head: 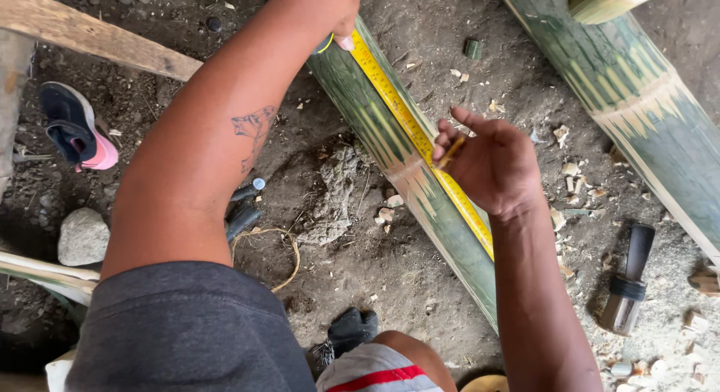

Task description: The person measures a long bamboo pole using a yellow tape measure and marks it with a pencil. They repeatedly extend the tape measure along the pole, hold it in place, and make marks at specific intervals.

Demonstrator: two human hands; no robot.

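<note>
Yellow tape measure (420,141) lies along green bamboo pole (390,148), left hand (339,13) pinning it, right hand (491,163) pinching pencil (450,153).

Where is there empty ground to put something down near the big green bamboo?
There is bare dirt between the bamboo pole under the tape measure and the second pole, near the top. Another patch lies left of the pole, below the dirt clod. It is crowded on the right, by the dark-handled tool and wood chips.
</note>
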